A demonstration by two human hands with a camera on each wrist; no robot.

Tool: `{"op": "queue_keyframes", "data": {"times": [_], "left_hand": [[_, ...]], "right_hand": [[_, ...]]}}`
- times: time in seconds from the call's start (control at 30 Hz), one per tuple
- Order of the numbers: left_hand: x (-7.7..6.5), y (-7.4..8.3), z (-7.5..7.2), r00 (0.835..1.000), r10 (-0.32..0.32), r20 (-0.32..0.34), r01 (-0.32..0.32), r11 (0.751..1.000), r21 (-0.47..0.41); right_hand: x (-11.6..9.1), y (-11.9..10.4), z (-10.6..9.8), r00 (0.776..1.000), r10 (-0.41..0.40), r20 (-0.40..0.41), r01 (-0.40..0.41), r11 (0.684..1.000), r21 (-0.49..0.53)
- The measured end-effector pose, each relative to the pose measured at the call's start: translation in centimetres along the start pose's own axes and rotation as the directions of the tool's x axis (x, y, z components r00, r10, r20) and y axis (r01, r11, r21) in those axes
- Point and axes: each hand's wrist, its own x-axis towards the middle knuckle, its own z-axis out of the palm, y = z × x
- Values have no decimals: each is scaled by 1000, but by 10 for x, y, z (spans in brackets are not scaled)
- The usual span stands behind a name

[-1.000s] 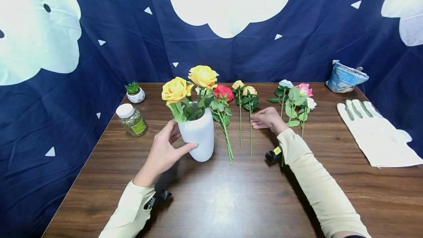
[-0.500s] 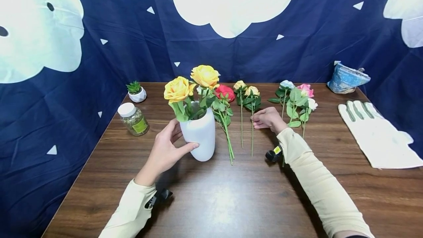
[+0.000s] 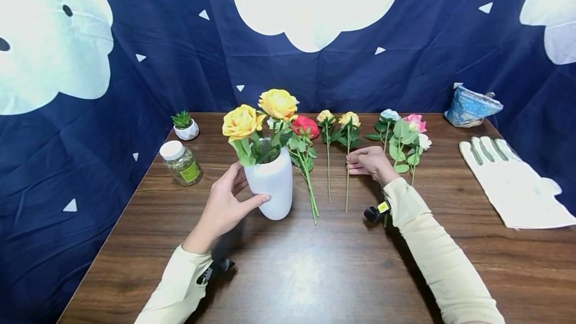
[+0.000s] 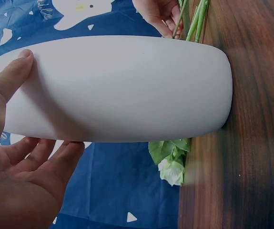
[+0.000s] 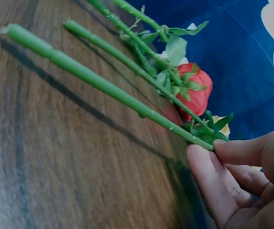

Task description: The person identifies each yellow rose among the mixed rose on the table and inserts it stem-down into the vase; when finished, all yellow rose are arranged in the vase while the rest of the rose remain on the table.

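In the head view, with the white vase [image 3: 271,189] as the clock's centre, the left hand [image 3: 223,204] sits at eight o'clock, thumb across the near side and fingers round the back, so that grip is spread to the vase's width and holds it; big yellow roses [image 3: 277,104] stand in its mouth, the red flower [image 3: 305,126] lies at one o'clock on the counter [image 3: 306,269], and the small yellow rose [image 3: 349,131] is at two, its stem in the right hand [image 3: 370,160] at three; a second small rose [image 3: 326,116] lies just beside it, so lifting cleanly would likely beat dragging towards that neighbour. In the left wrist view, the vase runs sideways, thumb pressing at ten o'clock, fingers bracing at eight; a firm, even hold there should stop it rocking, though I cannot tell whether its base sits flat; the right hand shows beyond it near twelve. In the right wrist view, the right grip comes in from four o'clock, nearly closed, thumb and forefinger pinching the stem [image 5: 98,87], whose cut end points to ten; its shadow falls apart from it, which suggests that it is slightly raised; light pressure seems enough for something so thin, and since the long end may swing, a slow wrist would serve best.
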Motion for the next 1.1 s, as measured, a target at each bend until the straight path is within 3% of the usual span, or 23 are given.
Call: {"op": "queue_keyframes", "data": {"times": [0.3, 0.57, 0.77, 1.1], "left_hand": [[0, 0, 0, 1000, -8, -2, 8, 1000, 9], [-1, 0, -1, 1000, -10, -2, 10, 1000, 9], [-1, -1, 0, 1000, -9, -8, 9, 1000, 5], [0, 0, 0, 1000, 1, 1, -1, 1000, -8]], "right_hand": [[-8, -2, -6, 997, -72, -26, 75, 981, 179], [-19, -10, -5, 991, -122, -63, 136, 928, 347], [-24, -16, -4, 979, -180, -96, 204, 866, 456], [-30, -19, 6, 940, -279, -198, 342, 789, 510]]}}
